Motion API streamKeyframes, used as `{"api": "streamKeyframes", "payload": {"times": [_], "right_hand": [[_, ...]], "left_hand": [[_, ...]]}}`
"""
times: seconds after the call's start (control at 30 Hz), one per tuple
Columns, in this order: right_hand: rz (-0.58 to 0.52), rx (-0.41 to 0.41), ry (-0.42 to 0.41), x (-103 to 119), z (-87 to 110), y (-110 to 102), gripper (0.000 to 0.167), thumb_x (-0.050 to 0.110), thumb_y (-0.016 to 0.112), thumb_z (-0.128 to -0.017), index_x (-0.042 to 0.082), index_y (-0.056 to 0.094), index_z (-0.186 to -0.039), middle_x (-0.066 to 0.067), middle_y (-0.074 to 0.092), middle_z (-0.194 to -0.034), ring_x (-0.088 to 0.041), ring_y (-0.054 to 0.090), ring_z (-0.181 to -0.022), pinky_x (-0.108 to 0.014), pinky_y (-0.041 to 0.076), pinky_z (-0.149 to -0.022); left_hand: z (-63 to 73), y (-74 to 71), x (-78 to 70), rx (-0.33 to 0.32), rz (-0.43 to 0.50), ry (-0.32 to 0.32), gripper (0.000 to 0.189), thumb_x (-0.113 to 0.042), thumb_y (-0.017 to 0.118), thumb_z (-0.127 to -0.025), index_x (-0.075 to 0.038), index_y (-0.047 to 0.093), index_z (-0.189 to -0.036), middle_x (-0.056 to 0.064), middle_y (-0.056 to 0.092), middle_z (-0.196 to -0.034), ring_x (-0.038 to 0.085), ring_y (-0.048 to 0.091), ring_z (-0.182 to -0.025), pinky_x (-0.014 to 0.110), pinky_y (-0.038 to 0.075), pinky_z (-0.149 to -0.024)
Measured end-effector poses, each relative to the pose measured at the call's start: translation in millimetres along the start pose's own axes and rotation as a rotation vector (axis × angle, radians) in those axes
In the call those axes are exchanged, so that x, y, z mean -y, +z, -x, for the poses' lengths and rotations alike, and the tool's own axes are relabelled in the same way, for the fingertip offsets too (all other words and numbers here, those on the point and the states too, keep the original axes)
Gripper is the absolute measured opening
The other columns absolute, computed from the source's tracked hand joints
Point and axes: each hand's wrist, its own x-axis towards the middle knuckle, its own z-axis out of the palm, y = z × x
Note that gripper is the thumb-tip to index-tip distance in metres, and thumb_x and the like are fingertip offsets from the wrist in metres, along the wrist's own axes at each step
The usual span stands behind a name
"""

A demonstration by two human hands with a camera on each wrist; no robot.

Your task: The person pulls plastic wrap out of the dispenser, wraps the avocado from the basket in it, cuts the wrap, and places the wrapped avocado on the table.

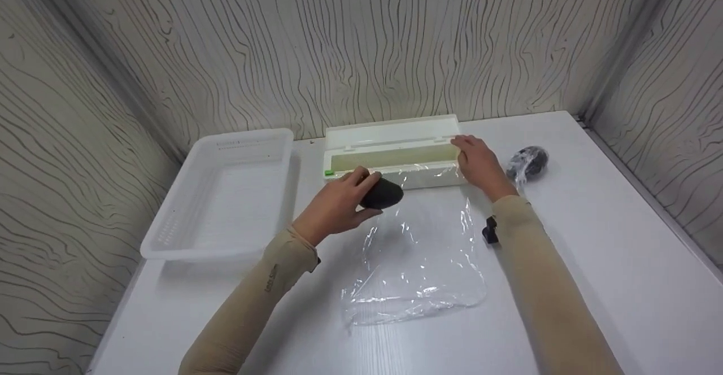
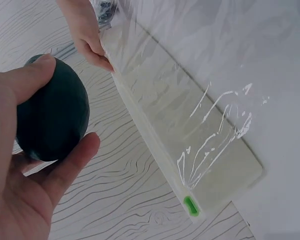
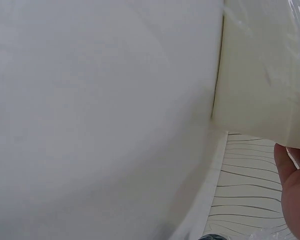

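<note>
My left hand [image 1: 340, 203] holds a dark green avocado [image 2: 57, 110] between thumb and fingers, above the sheet of cling film and just in front of the dispenser box. The white cling film box [image 1: 429, 179] stands at the back of the table with its lid [image 1: 392, 130] raised. My right hand [image 1: 479, 163] grips the box's right end, its fingertips at the top edge. From the box's front a clear sheet of cling film [image 1: 418, 251] lies spread over the table toward me. A green slide cutter [image 2: 191, 206] sits at the box's left end.
A white plastic basket [image 1: 288, 194] stands at the left. On the right lies a dark oval fruit wrapped in film [image 1: 528, 162]. A small black object [image 1: 490, 232] shows beside my right forearm. Patterned wall panels [image 1: 361, 42] close off the back and sides.
</note>
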Motion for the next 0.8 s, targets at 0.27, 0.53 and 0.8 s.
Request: {"api": "streamKeyframes", "payload": {"times": [0.27, 0.53, 0.8], "right_hand": [[0.002, 0.012, 0.004, -0.8, -1.1, 0.5, 0.043, 0.009, 0.032, -0.102, 0.005, 0.047, -0.142, -0.019, 0.043, -0.147, -0.039, 0.038, -0.137, -0.054, 0.034, -0.114], [0.008, 0.015, 0.017, -0.8, -1.1, 1.9, 0.043, 0.009, 0.032, -0.102, 0.006, 0.046, -0.143, -0.018, 0.042, -0.148, -0.038, 0.037, -0.138, -0.052, 0.032, -0.116], [0.010, 0.015, 0.018, 0.3, -0.6, 0.7, 0.043, 0.009, 0.032, -0.102, 0.006, 0.046, -0.143, -0.018, 0.043, -0.147, -0.038, 0.037, -0.138, -0.052, 0.031, -0.116]], "left_hand": [[0.7, 12.3, -14.5, 0.018, 0.020, 0.070, 0.061, -0.051, 0.067, -0.088, -0.021, 0.045, -0.137, 0.002, 0.053, -0.118, 0.019, 0.060, -0.093, 0.039, 0.057, -0.080], [1.1, 26.6, -24.0, 0.055, 0.000, 0.122, 0.062, -0.052, 0.067, -0.087, -0.021, 0.046, -0.136, 0.001, 0.054, -0.114, 0.017, 0.060, -0.094, 0.036, 0.056, -0.083], [1.2, 38.2, -33.1, 0.129, 0.012, 0.126, 0.064, -0.051, 0.068, -0.086, -0.020, 0.046, -0.138, 0.002, 0.057, -0.119, 0.017, 0.062, -0.101, 0.036, 0.057, -0.084]]}}
